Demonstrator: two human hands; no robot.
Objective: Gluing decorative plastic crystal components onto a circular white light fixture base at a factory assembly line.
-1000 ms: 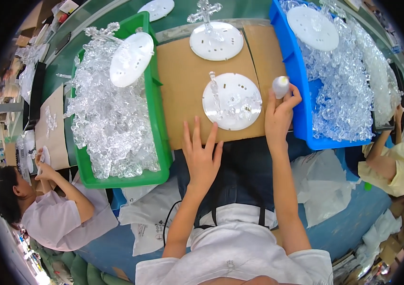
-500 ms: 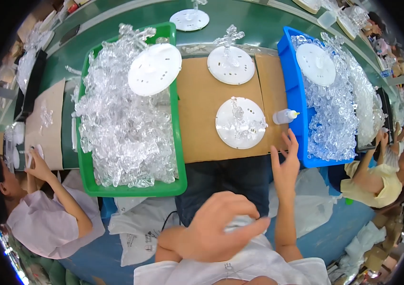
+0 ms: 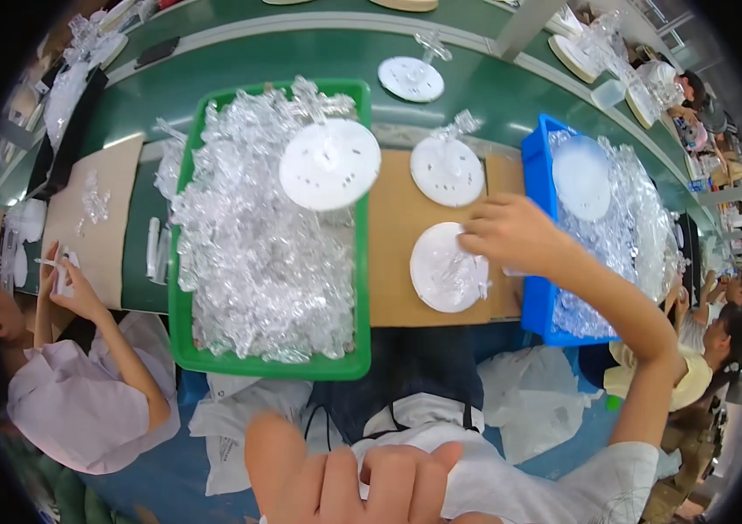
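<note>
A white round disc (image 3: 441, 275) lies on brown cardboard (image 3: 388, 297), with clear plastic pieces on its right half. My right hand (image 3: 510, 234) reaches over the disc's upper right edge. Its fingers are bent down and close together, and whatever they pinch is hidden. Low in the picture, close to my chest, my left hand (image 3: 358, 480) is closed with curled fingers; what it may hold cannot be made out. Just beyond the first disc stands another white disc (image 3: 447, 175) with a clear branched piece on it.
On the left, a green bin (image 3: 362, 306) overflows with clear plastic pieces; a white disc (image 3: 330, 166) rests on top. A blue bin (image 3: 538, 301) at right holds similar pieces under a blurred disc (image 3: 582, 179). Another disc (image 3: 410, 80) stands farther back. A co-worker (image 3: 91, 393) sits at left.
My right hand has moved from beside the bottle to over the near disc. My left hand has dropped toward the lower edge and curled. The whole view has shifted.
</note>
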